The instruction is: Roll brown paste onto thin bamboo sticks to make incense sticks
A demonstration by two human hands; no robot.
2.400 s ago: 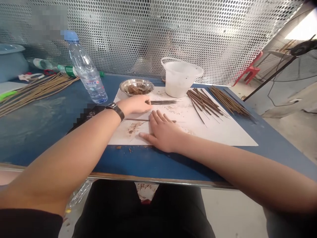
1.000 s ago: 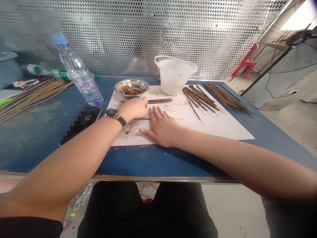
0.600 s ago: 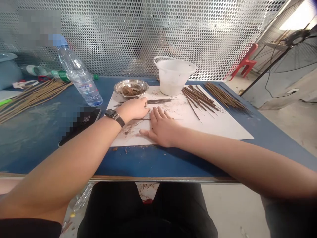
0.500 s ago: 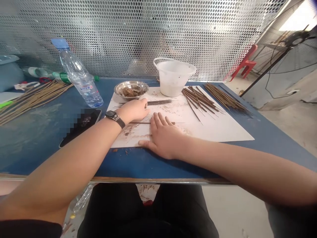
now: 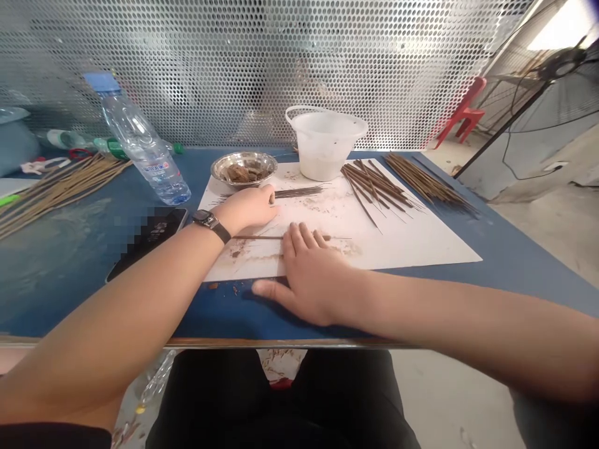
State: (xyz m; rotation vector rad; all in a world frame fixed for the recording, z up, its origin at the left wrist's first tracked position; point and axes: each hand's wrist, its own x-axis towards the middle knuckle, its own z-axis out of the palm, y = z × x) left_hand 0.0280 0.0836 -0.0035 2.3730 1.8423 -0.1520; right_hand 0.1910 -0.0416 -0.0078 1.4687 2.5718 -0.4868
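Observation:
My left hand [image 5: 248,209] lies curled on the white paper sheet [image 5: 412,243], over a thin bundle of dark sticks [image 5: 299,193]. My right hand [image 5: 311,274] rests flat with its fingers apart, its thumb out on the blue tabletop [image 5: 93,299]. Its fingertips touch a single dark stick [image 5: 259,237] that lies across the sheet. Beyond the hands are a steel bowl [image 5: 243,169] of brown lumps and a white plastic bucket [image 5: 325,146]. Two piles of long sticks [image 5: 374,186] [image 5: 428,187] lie to the right, one on the sheet, one on the table.
A bundle of long sticks [image 5: 60,190], a plastic water bottle [image 5: 145,146] and a phone [image 5: 150,240] lie to the left. A perforated metal screen [image 5: 281,68] backs the table. Brown crumbs lie near the sheet's front edge.
My right hand has slid toward me, past the sheet's front edge, leaving more of the single stick showing. My left hand has barely moved.

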